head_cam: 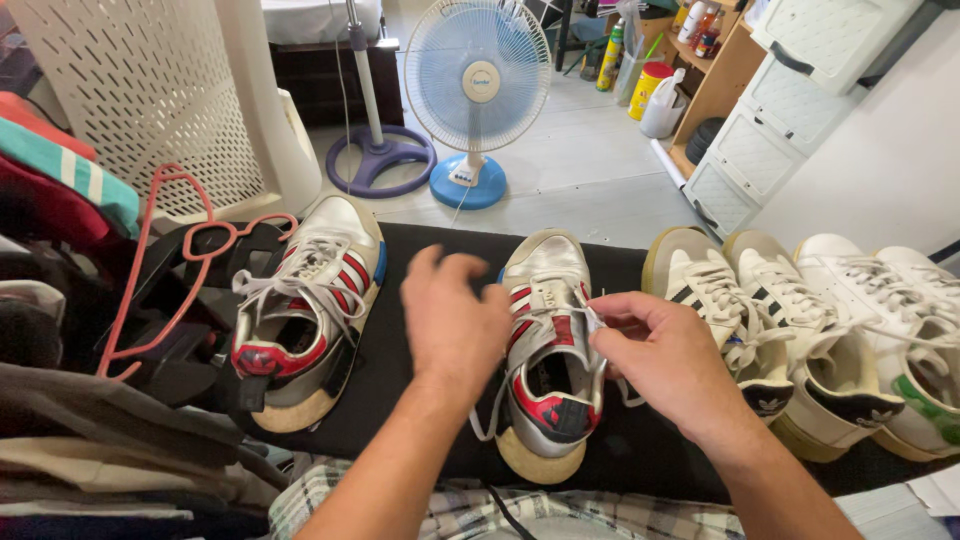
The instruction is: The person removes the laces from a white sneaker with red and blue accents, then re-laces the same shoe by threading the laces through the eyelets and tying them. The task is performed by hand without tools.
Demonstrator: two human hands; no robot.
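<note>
Two hands: both of mine are over the middle sneaker (548,360), low in the centre of the frame.
Right hand: my right hand (665,358) pinches a white lace (592,318) between thumb and fingertips, just right of the sneaker's tongue.
Left hand: my left hand (455,320) hangs over the sneaker's left side, fingers loosely spread and curled, slightly blurred; I cannot tell whether it touches the shoe or grips anything.
Middle sneaker: grey-white with red stripes and a red heel lining, toe pointing to the top of the frame, lying on the black desk (400,370).
Matching sneaker: its twin (305,310) lies to the left of centre on the same desk, tilted a little, laces loose, well apart from my hands.
Other shoes: two cream sneakers with dark stripes (740,310) sit just right of my right hand, and white sneakers with green heels (900,330) fill the right edge.
Left edge: a red hanger (150,270) rests over dark things beside folded clothes (60,180).
Top of frame: a blue fan (477,95) stands on the floor at upper centre, with a white plastic chair (150,90) at upper left.
</note>
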